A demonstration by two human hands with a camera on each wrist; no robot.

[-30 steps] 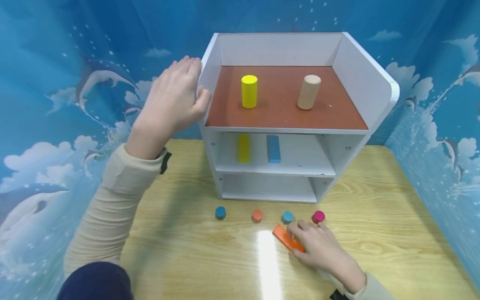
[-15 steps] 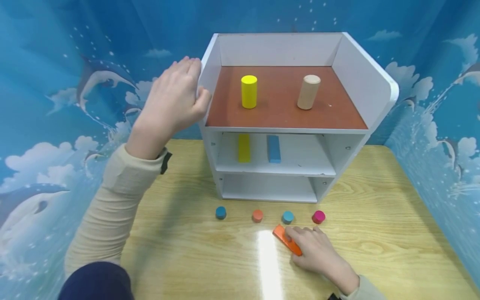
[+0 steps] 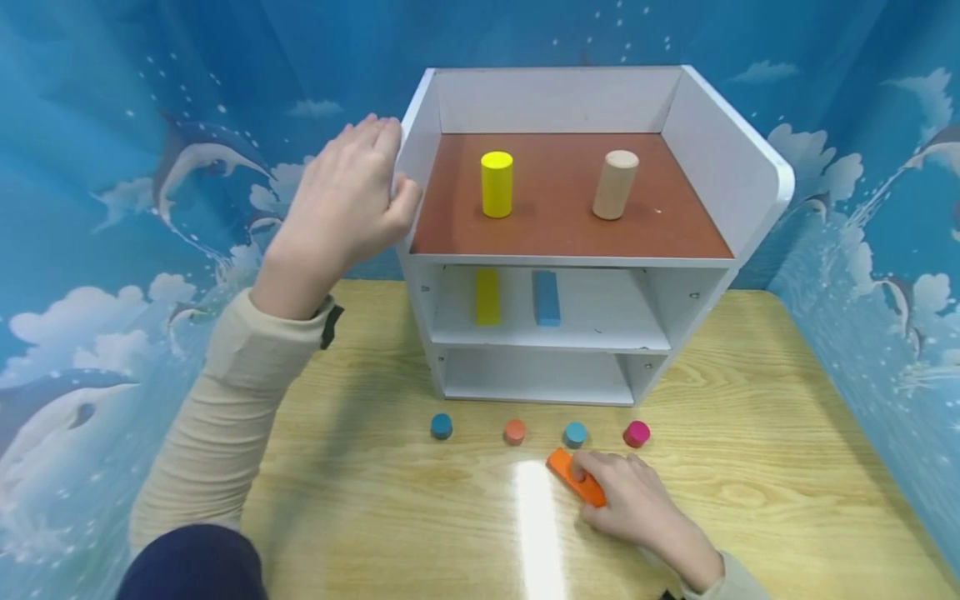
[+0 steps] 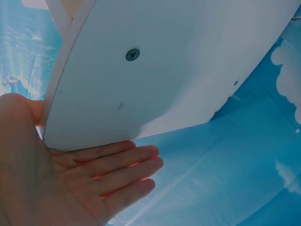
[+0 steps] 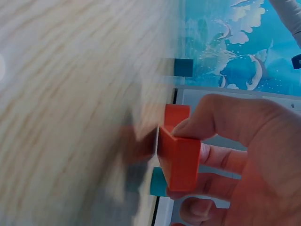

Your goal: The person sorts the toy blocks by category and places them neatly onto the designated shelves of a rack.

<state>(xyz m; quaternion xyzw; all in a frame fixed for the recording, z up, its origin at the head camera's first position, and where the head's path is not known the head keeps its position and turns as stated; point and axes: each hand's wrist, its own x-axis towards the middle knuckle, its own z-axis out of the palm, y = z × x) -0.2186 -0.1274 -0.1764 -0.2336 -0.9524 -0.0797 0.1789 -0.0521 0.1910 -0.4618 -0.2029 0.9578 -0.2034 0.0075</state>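
An orange rectangular block [image 3: 576, 477] is pinched between thumb and fingers of my right hand [image 3: 630, 498], low over the front of the table. The right wrist view shows the thumb on one side of the orange block [image 5: 183, 160] and fingertips on the other. At the upper left, my left hand [image 3: 348, 187] rests at the left side wall of a white shelf unit [image 3: 570, 261]. Its fingers [image 4: 123, 169] are straight in the left wrist view, with the wall's corner lying at the palm beside the thumb.
Two blue discs, an orange disc [image 3: 514, 432] and a magenta disc [image 3: 637, 433] line up before the shelf. A yellow cylinder [image 3: 497, 185] and a plain wooden cylinder [image 3: 616, 185] stand on top. Yellow [image 3: 487, 297] and blue blocks [image 3: 547, 297] lie on the middle shelf.
My right hand has drawn back slightly from the magenta disc and along the orange block, which has barely shifted. The left hand stays at the shelf wall.
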